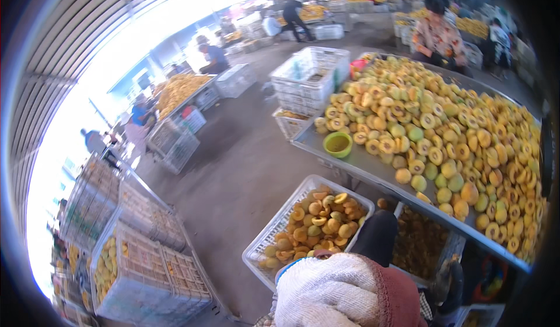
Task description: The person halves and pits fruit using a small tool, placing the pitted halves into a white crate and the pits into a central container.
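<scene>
A white knitted glove with a dark red coated part (338, 292) fills the lower middle, close up. It seems to be my left hand, but its fingers are hidden, and so is anything they may hold. My right hand does not show distinctly. Just beyond the glove, a white plastic crate (256, 251) holds cut orange-yellow fruit halves (318, 219). To the right, a metal table (373, 172) bears a large heap of halved and whole yellow fruit (431, 129), many with hollow centres. A small green bowl (338, 144) stands at the table's near left corner.
My dark-clothed knee (379, 234) lies between the crate and a bin of brown scraps (420, 239) under the table. Stacked white crates (309, 76) stand beyond the table's left end; more fruit-filled crates (151, 269) stand lower left. Across the table sits a person in a flowered top (440, 38).
</scene>
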Demonstrator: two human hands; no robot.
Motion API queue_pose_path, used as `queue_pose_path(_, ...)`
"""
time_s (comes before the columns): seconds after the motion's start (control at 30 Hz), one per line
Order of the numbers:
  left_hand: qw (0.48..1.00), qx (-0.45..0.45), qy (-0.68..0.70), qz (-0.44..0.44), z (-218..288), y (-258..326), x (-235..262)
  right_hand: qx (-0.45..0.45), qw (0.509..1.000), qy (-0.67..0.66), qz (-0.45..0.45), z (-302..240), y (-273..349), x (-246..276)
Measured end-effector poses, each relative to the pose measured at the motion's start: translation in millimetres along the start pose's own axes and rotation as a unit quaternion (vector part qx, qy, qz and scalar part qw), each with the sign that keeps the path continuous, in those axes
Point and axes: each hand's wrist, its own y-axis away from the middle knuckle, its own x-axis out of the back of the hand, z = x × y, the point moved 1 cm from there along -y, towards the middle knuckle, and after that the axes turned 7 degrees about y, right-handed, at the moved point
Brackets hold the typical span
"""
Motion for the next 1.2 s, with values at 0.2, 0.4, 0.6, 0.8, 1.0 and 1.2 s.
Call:
queue_pose_path(0.2, 0.962, 0.196, -0.185, 0.033, -33, 2, 16, -0.406, 0.828, -0.368, -0.113, -61, -33, 33)
queue_pose_path(0.4, 0.906, 0.343, -0.159, 0.188, -113, 35, 18, -0.386, 0.901, -0.197, 0.026, -62, -25, 71)
queue_pose_path(0.6, 0.871, 0.452, -0.071, 0.177, -171, 5, -15, -0.346, 0.889, -0.299, 0.040, -80, -27, 103)
queue_pose_path(0.8, 0.907, 0.333, 0.178, 0.189, -213, -17, -54, -0.181, 0.868, -0.348, 0.305, -72, -31, 148)
queue_pose_path(1.0, 0.762, 0.508, 0.266, 0.301, -238, 68, -62, -0.069, 0.957, -0.183, 0.214, -52, -9, 223)
queue_pose_path(1.2, 0.708, 0.697, -0.090, -0.069, -245, 216, -47, -0.261, 0.945, -0.137, 0.144, -38, -13, 153)
